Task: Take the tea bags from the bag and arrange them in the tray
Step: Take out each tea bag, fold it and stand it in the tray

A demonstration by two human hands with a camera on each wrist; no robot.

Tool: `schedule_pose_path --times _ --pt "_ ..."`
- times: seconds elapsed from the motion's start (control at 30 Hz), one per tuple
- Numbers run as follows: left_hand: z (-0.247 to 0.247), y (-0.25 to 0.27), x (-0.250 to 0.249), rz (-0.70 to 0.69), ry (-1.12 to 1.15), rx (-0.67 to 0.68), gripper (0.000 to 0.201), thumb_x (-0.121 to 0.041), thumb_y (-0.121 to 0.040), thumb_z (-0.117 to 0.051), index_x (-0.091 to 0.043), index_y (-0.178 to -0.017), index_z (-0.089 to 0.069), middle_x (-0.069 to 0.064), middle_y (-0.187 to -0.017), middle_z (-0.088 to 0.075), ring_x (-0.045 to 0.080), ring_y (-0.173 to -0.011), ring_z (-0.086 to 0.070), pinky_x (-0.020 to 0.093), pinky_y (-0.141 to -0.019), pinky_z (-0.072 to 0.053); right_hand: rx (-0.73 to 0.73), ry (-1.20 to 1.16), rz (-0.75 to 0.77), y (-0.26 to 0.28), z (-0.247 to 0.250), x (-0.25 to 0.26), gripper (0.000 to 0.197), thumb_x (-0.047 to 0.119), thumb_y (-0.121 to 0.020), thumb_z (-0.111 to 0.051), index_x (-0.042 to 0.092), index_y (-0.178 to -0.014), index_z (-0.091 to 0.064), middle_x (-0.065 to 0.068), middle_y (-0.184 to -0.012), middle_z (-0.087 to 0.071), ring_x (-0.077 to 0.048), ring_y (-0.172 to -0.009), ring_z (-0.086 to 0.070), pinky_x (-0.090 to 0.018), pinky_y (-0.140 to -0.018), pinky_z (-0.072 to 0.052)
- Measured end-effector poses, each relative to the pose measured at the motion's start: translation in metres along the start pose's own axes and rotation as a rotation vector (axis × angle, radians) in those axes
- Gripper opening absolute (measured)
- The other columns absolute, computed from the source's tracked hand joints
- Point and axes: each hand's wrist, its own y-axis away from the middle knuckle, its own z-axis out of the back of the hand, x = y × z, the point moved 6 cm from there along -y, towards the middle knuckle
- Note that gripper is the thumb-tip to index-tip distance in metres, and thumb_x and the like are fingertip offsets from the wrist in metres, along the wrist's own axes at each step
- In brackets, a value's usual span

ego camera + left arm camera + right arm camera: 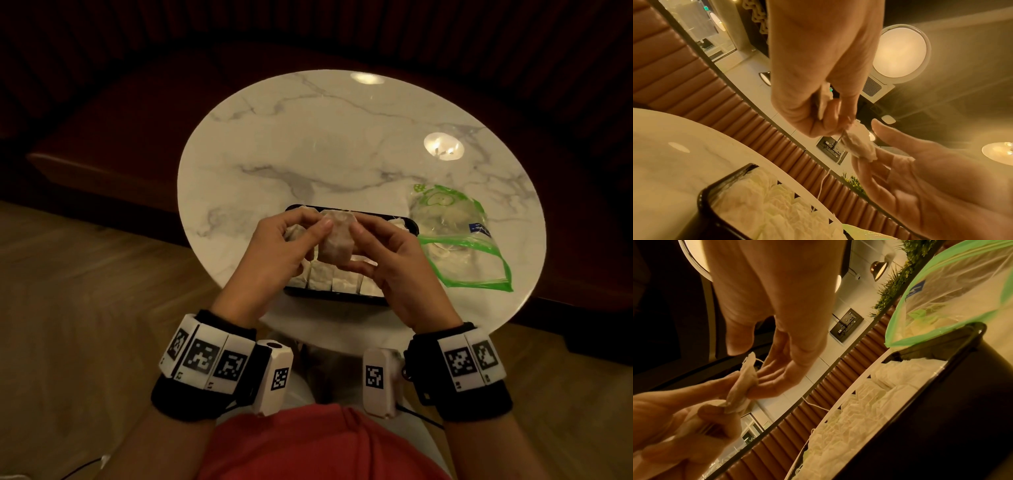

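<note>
Over the black tray (pixel 337 298) a tea bag (pixel 337 241) is held up between both hands. My left hand (pixel 310 233) pinches its left edge and keeps one more crumpled tea bag (pixel 823 100) curled in its palm. My right hand (pixel 363 241) pinches the right edge with thumb and fingers (pixel 774 378). In the wrist views the shared tea bag (pixel 859 142) (pixel 745 379) hangs between the fingertips, its string trailing down. Several tea bags (pixel 322 277) stand in a row along the tray's near side. The clear zip bag (pixel 459 253) with a green seal lies to the right of the tray, mouth open toward me.
The tray and bag sit on the near half of a round white marble table (pixel 308 144). A padded bench (pixel 684 78) curves behind it. The bag's green rim (pixel 941 335) rests against the tray's right corner. Wood floor lies to the left.
</note>
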Motion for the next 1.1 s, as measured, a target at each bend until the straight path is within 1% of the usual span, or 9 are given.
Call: schedule_pose_path --times 0.17,0.4,0.63,0.73,0.8,0.87,0.93,1.0,1.1 --pt "-0.002 0.001 -0.001 0.009 -0.044 0.014 0.006 -0.019 -0.091 -0.066 -0.019 -0.091 -0.071 -0.018 -0.055 -0.058 -0.002 -0.05 -0.049 0.012 -0.043 -0.036 -0.122 0.016 0.034 -0.003 0.009 -0.001 0.017 0.012 -0.093 -0.058 0.001 -0.101 -0.068 -0.012 -0.096 -0.071 -0.019 -0.089 -0.067 -0.029 -0.076 -0.057" --pt "-0.002 0.001 -0.004 -0.026 -0.129 0.009 0.014 -0.015 -0.092 -0.065 -0.023 -0.08 -0.068 -0.025 -0.057 -0.062 -0.01 -0.05 -0.054 0.003 -0.048 -0.036 -0.196 0.021 0.062 -0.001 0.022 0.006 0.014 0.014 -0.092 -0.059 0.008 -0.096 -0.071 -0.002 -0.077 -0.068 -0.014 -0.077 -0.064 -0.024 -0.072 -0.055" --pt "-0.003 0.003 -0.007 -0.028 -0.109 0.047 0.012 -0.014 -0.093 -0.063 -0.019 -0.084 -0.068 -0.025 -0.049 -0.056 -0.009 -0.046 -0.051 0.003 -0.047 -0.035 -0.258 0.138 0.088 -0.003 0.028 0.002 0.012 0.02 -0.095 -0.058 0.025 -0.1 -0.067 0.004 -0.101 -0.066 -0.008 -0.096 -0.061 -0.026 -0.077 -0.049" --pt "-0.005 0.004 -0.008 -0.002 -0.072 0.061 0.009 -0.016 -0.093 -0.063 -0.016 -0.086 -0.069 -0.023 -0.05 -0.058 -0.008 -0.046 -0.052 0.004 -0.046 -0.035 -0.112 0.187 -0.006 -0.005 0.021 -0.01 0.024 0.031 -0.1 -0.047 0.031 -0.117 -0.065 0.007 -0.122 -0.065 -0.01 -0.116 -0.059 -0.035 -0.093 -0.047" --pt "-0.006 0.005 -0.009 0.015 -0.043 0.065 0.01 -0.018 -0.092 -0.064 -0.015 -0.085 -0.07 -0.018 -0.056 -0.062 -0.006 -0.05 -0.055 0.008 -0.045 -0.038 0.012 0.135 -0.086 -0.004 0.01 -0.016 0.037 0.04 -0.101 -0.04 0.021 -0.124 -0.062 -0.001 -0.123 -0.067 -0.019 -0.118 -0.06 -0.04 -0.1 -0.046" --pt "-0.006 0.005 -0.008 0.017 -0.039 0.063 0.011 -0.022 -0.091 -0.065 -0.017 -0.085 -0.072 -0.011 -0.064 -0.067 -0.001 -0.059 -0.059 0.014 -0.048 -0.042 0.08 0.115 -0.149 0.001 0.0 -0.017 0.041 0.041 -0.1 -0.042 0.009 -0.111 -0.066 -0.004 -0.093 -0.071 -0.017 -0.09 -0.067 -0.034 -0.086 -0.051" --pt "-0.004 0.004 -0.005 0.018 -0.05 0.056 0.011 -0.027 -0.088 -0.067 -0.021 -0.083 -0.074 0.0 -0.072 -0.069 0.011 -0.068 -0.061 0.028 -0.055 -0.048 0.077 0.161 -0.17 0.004 -0.003 -0.013 0.035 0.033 -0.1 -0.045 0.015 -0.078 -0.067 0.002 -0.057 -0.046 -0.01 -0.054 -0.044 -0.026 -0.061 -0.04" --pt "-0.001 0.002 -0.002 0.028 -0.06 0.048 0.009 -0.027 -0.088 -0.068 -0.026 -0.082 -0.075 0.0 -0.079 -0.072 0.015 -0.076 -0.065 0.037 -0.065 -0.052 0.023 0.201 -0.171 0.005 0.003 -0.009 0.041 0.027 -0.101 -0.044 0.019 -0.065 -0.063 0.008 -0.051 -0.031 -0.006 -0.046 -0.027 -0.022 -0.052 -0.028" --pt "0.002 0.001 -0.003 -0.019 -0.136 0.062 0.011 -0.018 -0.09 -0.067 -0.025 -0.084 -0.073 -0.018 -0.071 -0.07 -0.005 -0.068 -0.063 0.013 -0.062 -0.048 -0.043 0.256 -0.147 0.003 0.015 0.0 0.036 0.029 -0.1 -0.046 0.011 -0.073 -0.062 0.011 -0.051 -0.028 -0.003 -0.045 -0.023 -0.017 -0.046 -0.023"
